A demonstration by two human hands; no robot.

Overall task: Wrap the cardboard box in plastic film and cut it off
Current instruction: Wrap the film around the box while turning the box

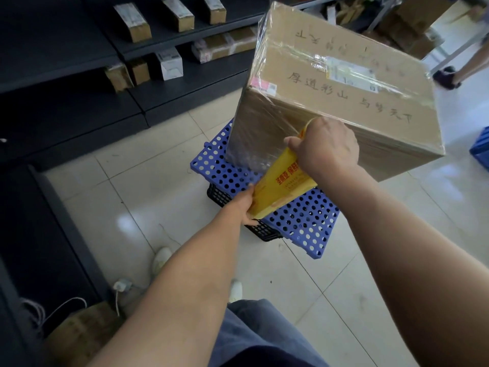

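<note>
Head view: the box [341,83] (already filmed over) stood tilted on a blue mat [304,221] over a black crate [219,196]. Both hands gripped the yellow film carton [280,189]: left hand [247,207] at its near end, right hand [325,149] clenched at the far end against the box

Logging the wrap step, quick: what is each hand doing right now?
Left hand: closed on the lower end of the yellow film box.
Right hand: closed on the upper end of the same box, against the cardboard box.
</note>
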